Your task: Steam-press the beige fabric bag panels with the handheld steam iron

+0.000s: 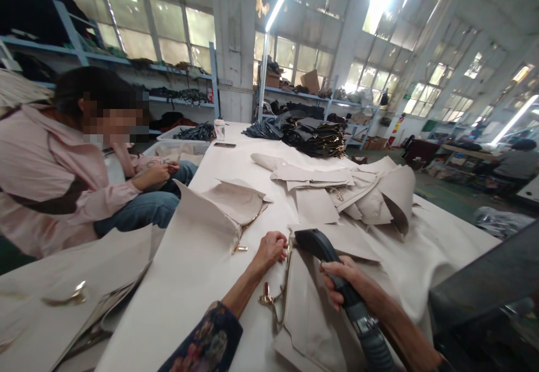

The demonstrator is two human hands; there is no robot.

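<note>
My right hand point(343, 282) is wrapped round the grip of a dark hand-held tool point(320, 245) with a ribbed hose, its head pointing at a beige bag piece point(307, 310) lying before me. My left hand point(273, 248) is closed on the top edge of that piece, beside its gold metal frame clasp point(269, 299). Another beige bag point(227, 209) with a gold clasp stands open just left of my left hand.
The white table point(236, 158) holds a heap of beige pieces point(357, 192), stacks of dark pieces point(314, 133), a phone point(224, 145) and a cup point(219, 129). A person in a pink top point(46, 175) sits at the left. More beige bags point(63, 304) lie near left. Shelves line the back.
</note>
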